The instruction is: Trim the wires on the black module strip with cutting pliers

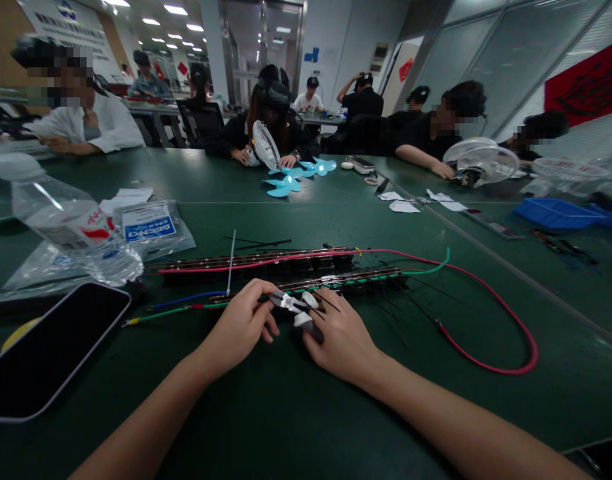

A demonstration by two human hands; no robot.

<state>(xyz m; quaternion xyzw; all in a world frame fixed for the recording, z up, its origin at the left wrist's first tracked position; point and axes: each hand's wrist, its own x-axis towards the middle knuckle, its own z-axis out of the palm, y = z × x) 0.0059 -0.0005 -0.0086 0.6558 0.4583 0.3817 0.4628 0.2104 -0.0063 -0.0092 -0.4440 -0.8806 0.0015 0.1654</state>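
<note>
My right hand (343, 340) is closed around the handles of a pair of side cutters (287, 303), whose jaws point left. Thin black strips (329, 302) stick out by its fingers. The left hand (239, 327) has thumb and forefinger pinched at the jaw tips; whatever lies between them is hidden. Just beyond both hands lie two long dark terminal strips (316, 261) with wires along them. A pale cable tie (231, 262) stands up from the nearer strip. A red cable (530, 340) loops out to the right, and a green wire end (439, 267) curls upward.
To the left are a phone (61, 347), a plastic bottle (76, 223) and a clear labelled bag (153, 227). Black offcuts (259, 241) lie behind the strips. Across the table, people handle fan parts near blue fan blades (283, 183). A blue tray (559, 213) sits at right.
</note>
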